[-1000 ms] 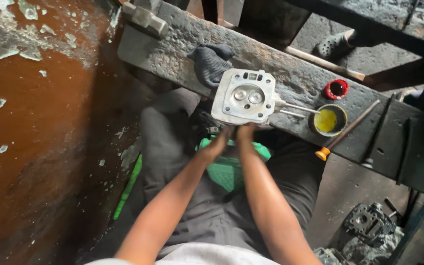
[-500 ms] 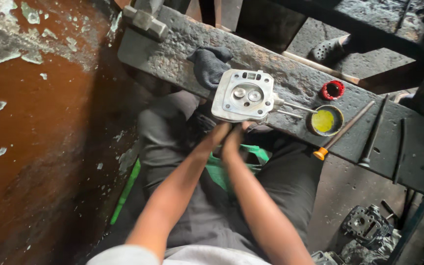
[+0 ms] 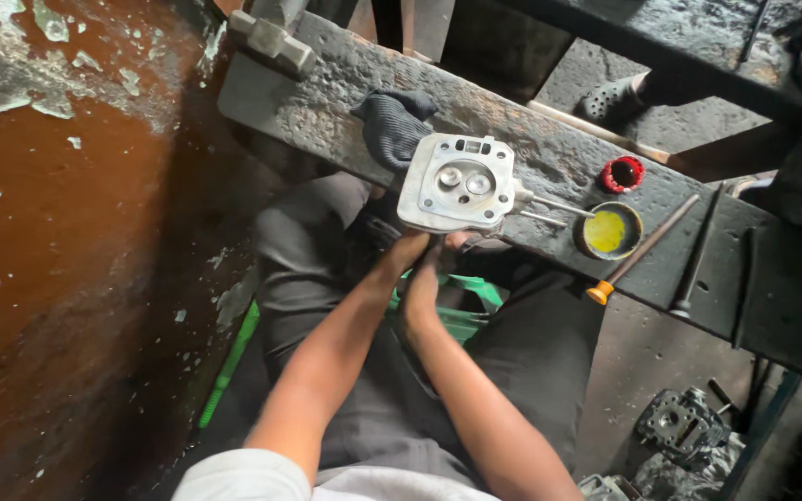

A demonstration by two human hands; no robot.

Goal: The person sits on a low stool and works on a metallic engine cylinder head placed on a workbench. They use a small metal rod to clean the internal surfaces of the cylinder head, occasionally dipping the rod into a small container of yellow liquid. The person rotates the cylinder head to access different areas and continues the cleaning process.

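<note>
Closely paired hands under a cast metal engine head at the tabletop edge.

Nearest, both forearms run up over dark trousers and a green plastic stool (image 3: pixel 461 311). Left hand (image 3: pixel 407 249) and right hand (image 3: pixel 438 255) meet at the near edge of the engine head (image 3: pixel 458 183); how far the fingers are closed cannot be told, as they are hidden beneath it. That pale, squarish aluminium casting with two round valve faces rests on the rough, blackened tabletop (image 3: pixel 559 153). Beyond: dark knitted glove (image 3: pixel 392 125), round tin of yellow paste (image 3: pixel 610 230), ribbed red cap (image 3: pixel 622 173), orange-handled rod (image 3: pixel 640 250).
</note>
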